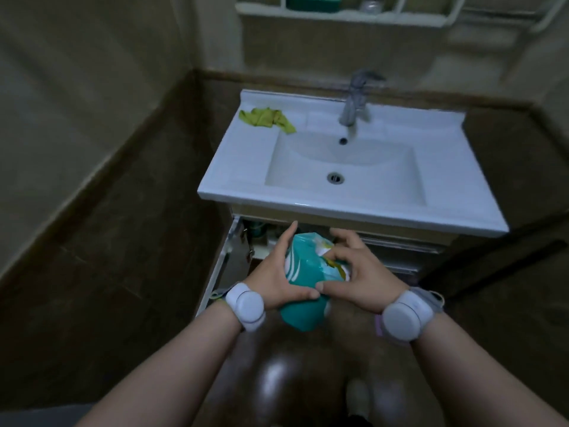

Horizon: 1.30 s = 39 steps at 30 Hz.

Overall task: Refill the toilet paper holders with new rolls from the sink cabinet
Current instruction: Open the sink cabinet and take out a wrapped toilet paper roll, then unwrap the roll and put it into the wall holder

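A teal and white plastic pack of toilet paper point(303, 312) is held in the air in front of the sink cabinet point(385, 238). My left hand point(281, 274) grips the pack's left side, thumb underneath. My right hand point(351, 272) grips its torn top at the right, fingers pinching the plastic. The rolls inside are hidden by the wrapper. The cabinet's left door point(220, 266) hangs open below the white sink point(234, 180). No paper holder is in view.
A green cloth point(266, 118) lies on the sink's back left corner. A metal tap point(354, 100) stands behind the basin. A white shelf point(338, 13) hangs on the wall above. Dark tiled walls close in on the left and right. The floor below is glossy brown.
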### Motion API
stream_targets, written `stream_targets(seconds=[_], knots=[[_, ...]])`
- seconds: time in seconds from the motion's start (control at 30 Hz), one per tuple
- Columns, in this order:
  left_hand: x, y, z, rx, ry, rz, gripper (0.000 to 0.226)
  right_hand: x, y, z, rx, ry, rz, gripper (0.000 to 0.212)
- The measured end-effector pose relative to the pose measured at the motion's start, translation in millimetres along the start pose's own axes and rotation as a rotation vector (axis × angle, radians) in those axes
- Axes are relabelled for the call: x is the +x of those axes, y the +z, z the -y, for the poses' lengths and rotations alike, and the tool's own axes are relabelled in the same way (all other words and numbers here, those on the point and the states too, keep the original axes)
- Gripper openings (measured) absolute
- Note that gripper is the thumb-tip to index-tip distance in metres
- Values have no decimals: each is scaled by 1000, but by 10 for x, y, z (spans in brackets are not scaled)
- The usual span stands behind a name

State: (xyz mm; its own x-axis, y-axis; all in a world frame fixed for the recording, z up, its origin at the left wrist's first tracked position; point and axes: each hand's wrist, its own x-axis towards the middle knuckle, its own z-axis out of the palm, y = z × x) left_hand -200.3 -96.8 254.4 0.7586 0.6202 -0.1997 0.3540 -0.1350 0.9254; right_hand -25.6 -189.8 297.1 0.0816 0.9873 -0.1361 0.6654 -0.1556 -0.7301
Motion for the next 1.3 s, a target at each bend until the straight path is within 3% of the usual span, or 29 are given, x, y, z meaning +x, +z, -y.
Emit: stream_targets(seconds=[0.2,0.37,0.5,0.57,0.67,0.77,0.87,1.0,1.07,1.17,1.3], knots=[[-331,431,-203,-209,57,98,127,-762,-123,147,18,37,-80,39],[-558,999,-450,-314,77,142,132,-1478,-201,-44,105,123,-258,50],[-775,1597,-664,-160,167,171,124,-2291,-271,-163,255,296,-414,75],[-927,1962,-827,-119,203,223,124,-2816,-263,-248,393,319,-466,77],[-1102,2437,-981,-191,201,296,121,-3503,-259,-283,412,334,-470,78],[-1518,3194,-1256,-173,232,520,120,-4595,-292,-314,265,382,-604,62],[-1871,3809,-1484,-37,340,692,122,-5440,-261,-369,121,440,-626,48],[-2257,4375,-1695,128,492,742,128,-6128,-161,-399,22,551,-553,56],[-2602,4941,-1858,236,589,856,127,-6803,-40,-404,40,633,-667,53],[-2671,5155,-1922,260,655,816,124,-7014,7,-420,52,650,-739,53],[-2747,5499,-2067,286,733,938,122,-7296,113,-439,97,685,-946,47]])
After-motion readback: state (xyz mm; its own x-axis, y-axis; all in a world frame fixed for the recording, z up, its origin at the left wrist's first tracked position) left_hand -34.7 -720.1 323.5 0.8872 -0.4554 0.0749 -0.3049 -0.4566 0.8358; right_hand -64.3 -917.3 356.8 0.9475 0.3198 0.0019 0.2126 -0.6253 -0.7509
